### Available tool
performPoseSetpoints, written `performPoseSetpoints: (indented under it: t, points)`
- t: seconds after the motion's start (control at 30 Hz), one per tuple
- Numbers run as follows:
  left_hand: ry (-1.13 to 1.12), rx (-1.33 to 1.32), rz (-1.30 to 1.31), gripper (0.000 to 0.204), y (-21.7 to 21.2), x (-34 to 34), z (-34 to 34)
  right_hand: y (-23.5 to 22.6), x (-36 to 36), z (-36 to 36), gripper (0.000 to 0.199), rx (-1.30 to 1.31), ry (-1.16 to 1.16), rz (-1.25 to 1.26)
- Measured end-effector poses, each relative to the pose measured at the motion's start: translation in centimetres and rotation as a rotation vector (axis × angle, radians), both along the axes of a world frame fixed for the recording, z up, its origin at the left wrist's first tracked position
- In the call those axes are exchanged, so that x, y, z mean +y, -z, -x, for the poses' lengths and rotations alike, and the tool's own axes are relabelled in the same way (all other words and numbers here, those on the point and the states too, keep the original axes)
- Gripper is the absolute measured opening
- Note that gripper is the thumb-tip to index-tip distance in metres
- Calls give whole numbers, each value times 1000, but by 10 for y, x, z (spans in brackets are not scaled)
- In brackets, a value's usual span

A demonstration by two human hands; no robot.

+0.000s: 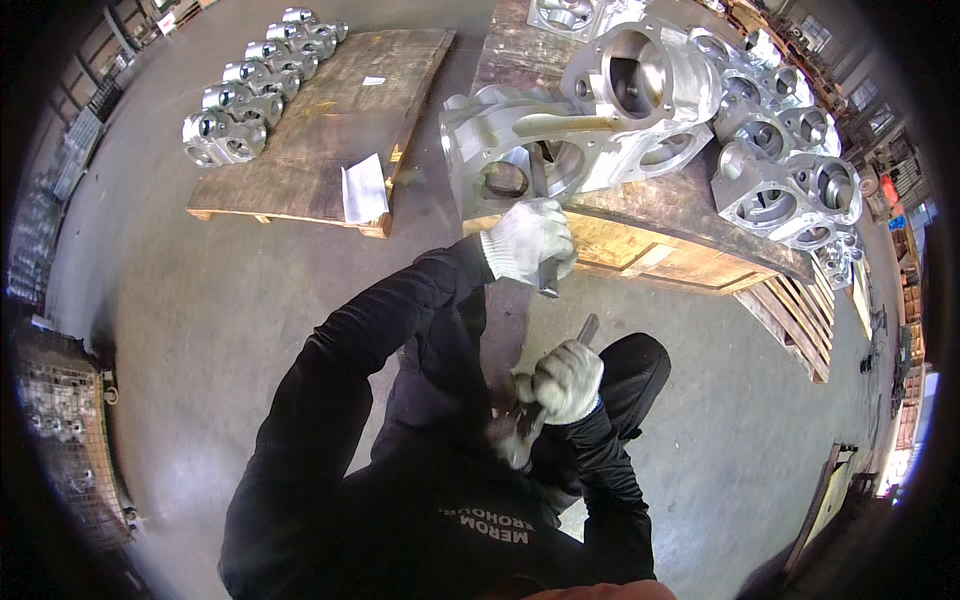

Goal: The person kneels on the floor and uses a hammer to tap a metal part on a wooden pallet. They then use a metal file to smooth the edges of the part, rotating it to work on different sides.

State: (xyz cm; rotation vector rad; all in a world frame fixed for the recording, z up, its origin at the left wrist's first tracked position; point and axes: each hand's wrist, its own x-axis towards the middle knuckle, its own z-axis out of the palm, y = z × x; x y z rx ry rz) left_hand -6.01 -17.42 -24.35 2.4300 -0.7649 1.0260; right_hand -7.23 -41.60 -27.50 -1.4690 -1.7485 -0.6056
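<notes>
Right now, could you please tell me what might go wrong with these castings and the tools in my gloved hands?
Your left hand grips a metal bar whose far end overlaps a casting's opening; if it slips, your knuckles could hit metal.

Your right hand holds another metal tool near your knee, so a stray stroke could strike it.

The casting sits at the wooden platform's near edge, so a hard push might shift it.

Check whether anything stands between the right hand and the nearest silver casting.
Yes: in this view, the left hand and the metal bar in its grip lie between the right hand and the silver casting. Exact depth is unclear.
</notes>
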Motion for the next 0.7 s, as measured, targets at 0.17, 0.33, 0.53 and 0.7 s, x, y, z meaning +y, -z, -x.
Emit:
performPoseSetpoints:
  t: [0.17,0.33,0.53,0.7]
  points:
    - [-136,102,-243,13,21,11,4,-12,-3,-4,22,789,455,257]
    - [-48,119,-282,15,11,17,10,-25,-17,7,30,-32,-20,-4]
    - [-113,-7,52,18,-22,-3,0,-32,-19,2,27,27,261,137]
    - [-17,-13,76,17,-20,2,3,-55,-30,-3,29,19,129,-117]
